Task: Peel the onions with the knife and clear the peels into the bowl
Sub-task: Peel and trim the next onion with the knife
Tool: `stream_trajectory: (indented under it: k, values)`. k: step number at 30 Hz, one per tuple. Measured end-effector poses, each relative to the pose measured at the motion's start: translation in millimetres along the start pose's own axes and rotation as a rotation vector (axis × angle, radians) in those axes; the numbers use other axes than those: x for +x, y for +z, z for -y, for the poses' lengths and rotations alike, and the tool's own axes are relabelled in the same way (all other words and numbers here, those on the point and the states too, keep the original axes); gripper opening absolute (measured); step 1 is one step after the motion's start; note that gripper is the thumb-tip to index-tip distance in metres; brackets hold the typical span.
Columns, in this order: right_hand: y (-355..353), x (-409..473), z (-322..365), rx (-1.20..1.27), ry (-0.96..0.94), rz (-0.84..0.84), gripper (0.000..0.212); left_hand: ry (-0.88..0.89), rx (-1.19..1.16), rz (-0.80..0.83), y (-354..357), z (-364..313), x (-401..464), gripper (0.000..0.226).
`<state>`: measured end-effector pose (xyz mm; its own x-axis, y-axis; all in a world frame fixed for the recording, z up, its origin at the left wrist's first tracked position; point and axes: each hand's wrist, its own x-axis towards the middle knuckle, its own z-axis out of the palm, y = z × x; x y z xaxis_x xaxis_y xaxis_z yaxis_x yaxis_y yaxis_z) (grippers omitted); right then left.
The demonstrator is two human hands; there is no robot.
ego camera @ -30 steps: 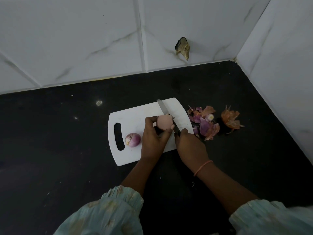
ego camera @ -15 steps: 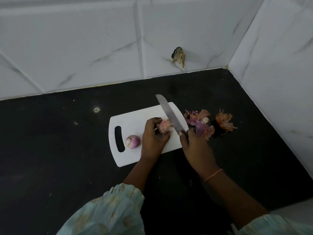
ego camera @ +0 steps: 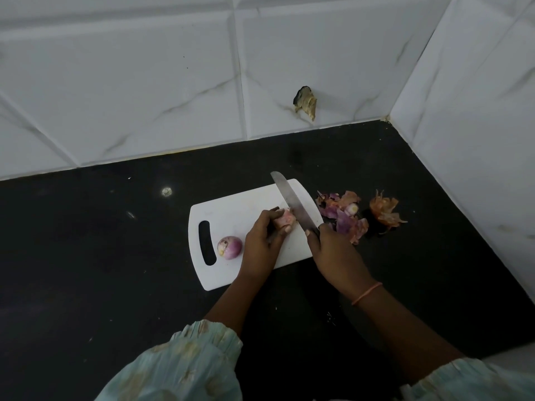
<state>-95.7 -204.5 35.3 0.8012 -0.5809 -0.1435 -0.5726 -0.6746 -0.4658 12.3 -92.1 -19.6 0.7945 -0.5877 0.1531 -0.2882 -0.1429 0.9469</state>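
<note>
A white cutting board (ego camera: 231, 204) lies on the black counter. My left hand (ego camera: 262, 241) holds a small pinkish onion (ego camera: 285, 219) on the board, fingers curled round it. My right hand (ego camera: 333, 250) grips the handle of a knife (ego camera: 292, 202), whose blade lies against the onion's right side and points up and away from me. A second onion (ego camera: 229, 247), purple with a pale cut end, sits on the board beside the handle slot. A heap of purple and orange peels (ego camera: 344, 212) lies on the counter right of the board. No bowl is in view.
More orange peel (ego camera: 386, 212) lies apart, further right. White tiled walls meet in a corner at the back right, with a chipped hole in a tile (ego camera: 305, 102). The black counter (ego camera: 86, 241) stretches to the left and toward me.
The knife blade has swung up from behind the onion to lie along its right side. My left hand has turned the onion lower onto the board. The view shifted slightly.
</note>
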Motion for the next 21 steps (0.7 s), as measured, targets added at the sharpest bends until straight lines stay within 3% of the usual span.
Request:
stream_trajectory:
  k: [7, 21]
  values:
    - [-3, -3, 3, -0.134, -0.045, -0.020, 0.031, -0.083, 0.046, -0.034, 2, 4, 4, 0.062]
    - [-17, 12, 5, -0.216, -0.063, 0.088, 0.033, -0.119, 0.011, -0.048, 5, -1, 3, 0.055]
